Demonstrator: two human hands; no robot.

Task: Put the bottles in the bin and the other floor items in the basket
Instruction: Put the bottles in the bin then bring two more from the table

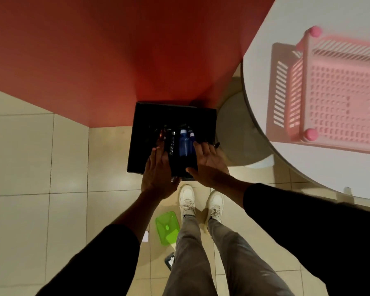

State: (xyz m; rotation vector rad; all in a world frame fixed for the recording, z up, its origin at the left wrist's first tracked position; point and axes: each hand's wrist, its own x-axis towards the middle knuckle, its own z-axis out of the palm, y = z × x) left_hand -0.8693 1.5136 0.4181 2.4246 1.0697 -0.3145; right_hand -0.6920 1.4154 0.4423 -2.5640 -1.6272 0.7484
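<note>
Standing over the bin, you look to be at the end of the bottle step, so sweep the scene from nine o'clock across to three.

At about seven o'clock from your feet, a small white paper scrap point(145, 236) lies on the tiles, with a translucent green plastic container point(167, 228) just beside it against your left leg. Below those, near six o'clock, a small dark packet point(169, 261) is half hidden by your trouser leg.

Your left hand point(157, 175) hovers over the near rim of the black square bin point(137, 135), fingers spread and holding nothing. Inside the bin, at twelve o'clock from your shoes, a clear ribbed plastic bottle point(172, 144) and a blue plastic bottle point(184, 145) lie side by side; a third cap seems to show at their right, but it is too dark to tell. Your right hand point(208, 164) is likewise spread and empty over the right rim.

At two o'clock, the pink perforated plastic basket point(338, 99) sits empty on the round white table point(263, 60).

Next, I judge, you turn back, crouch for the floor items and carry them to that basket.
</note>
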